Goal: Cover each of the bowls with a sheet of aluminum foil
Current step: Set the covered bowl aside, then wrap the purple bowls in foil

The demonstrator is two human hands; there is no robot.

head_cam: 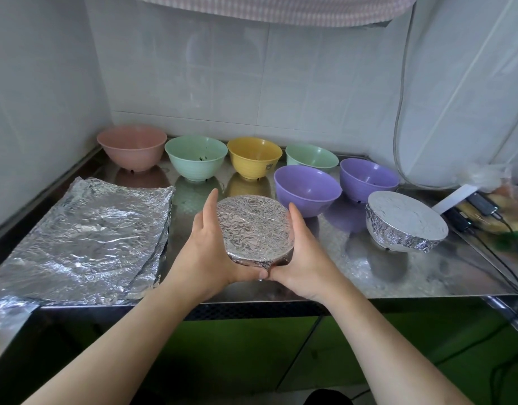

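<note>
Foil-wrapped bowl (254, 226), colour hidden, both hands

foil stack (76, 238) cut off left, clutter (491, 206) blurred

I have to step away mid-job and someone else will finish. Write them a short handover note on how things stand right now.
Hands: left hand and right hand both cup the foil-covered bowl at the front of the steel counter, fingers against its sides, thumbs meeting at the near edge.
Done: that bowl looks wrapped; a second covered bowl stands to the right.
Left: six open bowls behind: pink bowl, green bowl, yellow bowl, far green bowl, near purple bowl, far purple bowl.
Supplies: foil sheets stacked at left.
</note>
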